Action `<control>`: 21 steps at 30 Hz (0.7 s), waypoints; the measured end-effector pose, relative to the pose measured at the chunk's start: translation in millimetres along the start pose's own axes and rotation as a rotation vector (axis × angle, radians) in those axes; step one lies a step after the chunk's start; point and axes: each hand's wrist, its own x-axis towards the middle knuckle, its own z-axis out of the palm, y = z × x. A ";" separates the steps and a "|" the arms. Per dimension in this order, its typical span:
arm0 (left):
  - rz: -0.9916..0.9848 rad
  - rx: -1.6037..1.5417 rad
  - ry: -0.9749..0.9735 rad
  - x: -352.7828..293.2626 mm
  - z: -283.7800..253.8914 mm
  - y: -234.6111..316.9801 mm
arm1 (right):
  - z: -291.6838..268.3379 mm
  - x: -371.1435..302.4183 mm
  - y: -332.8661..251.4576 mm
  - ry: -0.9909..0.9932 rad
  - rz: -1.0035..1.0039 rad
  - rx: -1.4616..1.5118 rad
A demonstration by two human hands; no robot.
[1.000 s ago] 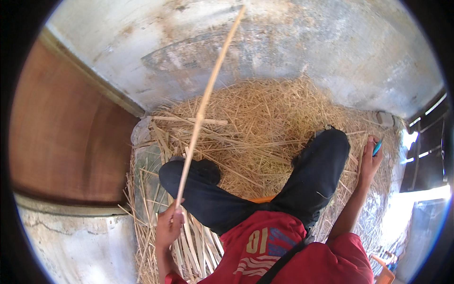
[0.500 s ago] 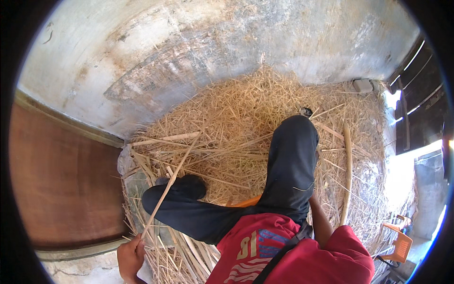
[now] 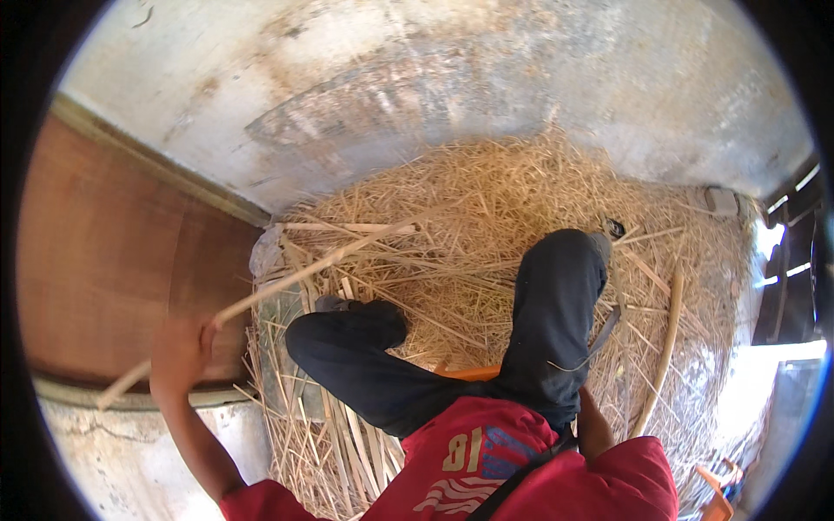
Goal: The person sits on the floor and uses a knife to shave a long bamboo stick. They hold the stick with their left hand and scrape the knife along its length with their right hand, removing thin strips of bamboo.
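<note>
A long, pale strip of split bamboo or wood (image 3: 304,271) slants across the view from the brown panel at the left to over the straw. My left hand (image 3: 178,360), somewhat blurred, is closed round it near its lower left end. My right forearm (image 3: 596,427) reaches down beside my right thigh, and the leg hides the hand and its fingers. Past that leg a narrow grey blade (image 3: 604,333) sticks out; its handle is hidden, so whether my right hand holds it cannot be seen.
Straw (image 3: 512,187) covers the floor up to a stained wall (image 3: 417,78). Split strips (image 3: 352,443) lie left of my seat, and a thicker pole (image 3: 665,356) lies on the right. The brown panel (image 3: 113,269) stands at left. An orange plastic object (image 3: 719,499) is at lower right.
My left hand has moved up and left, swinging the strip to a flatter slant. The grey blade now shows beside my right leg. The whole view has shifted slightly.
</note>
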 end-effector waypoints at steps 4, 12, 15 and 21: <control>0.039 0.011 -0.005 72.9 -12.4 9.1 | -5.4 -45.1 -47.0 0.013 0.048 0.216; 0.246 0.110 0.245 124.5 -87.1 28.4 | -41.1 -86.6 -59.7 0.065 0.070 0.429; 0.244 0.112 0.368 108.8 -112.0 14.3 | -79.3 -96.2 -49.8 0.134 0.027 0.438; -0.185 -0.199 -0.043 96.2 -146.0 -41.2 | -104.1 -107.2 -59.4 0.361 -0.070 0.237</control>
